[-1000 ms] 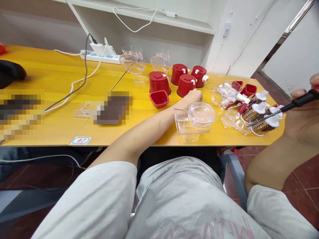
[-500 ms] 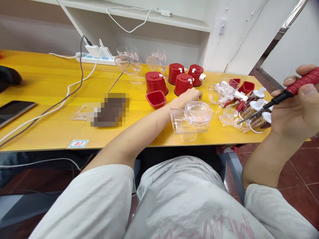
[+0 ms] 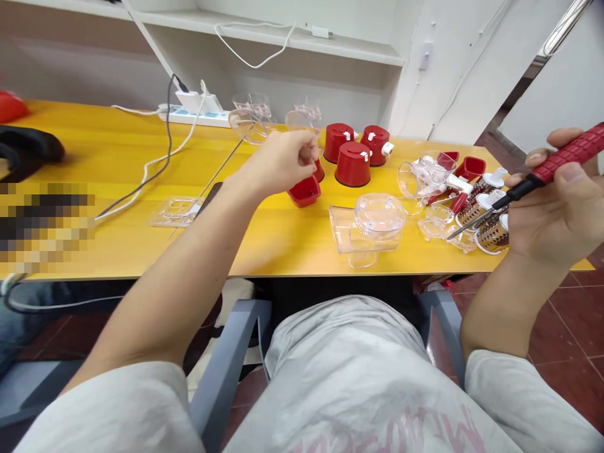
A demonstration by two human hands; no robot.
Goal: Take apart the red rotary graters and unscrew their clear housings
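Note:
My left hand [image 3: 280, 162] is lifted over the yellow table [image 3: 117, 163], fingers curled shut round a red cup-shaped part [image 3: 321, 171] that it mostly hides. A small red square tray [image 3: 304, 192] lies just below it. My right hand [image 3: 552, 207] is closed on a red-handled screwdriver [image 3: 569, 154]. The screwdriver's thin tip points down-left at the metal grater drums [image 3: 486, 211]. A clear plastic housing [image 3: 368, 226] lies on its side near the table's front edge between my hands.
Three more red cups [image 3: 353, 165] stand behind. Clear funnel parts [image 3: 425, 176] and clear jugs [image 3: 250, 119] sit around them. A power strip [image 3: 193, 110] with cables lies at the back. A clear flat piece [image 3: 174, 211] and a black object [image 3: 28, 148] are at left.
My left hand has left the table beside the clear housing and swung up and left to the red cup. My right hand stays about where it was, still holding the screwdriver.

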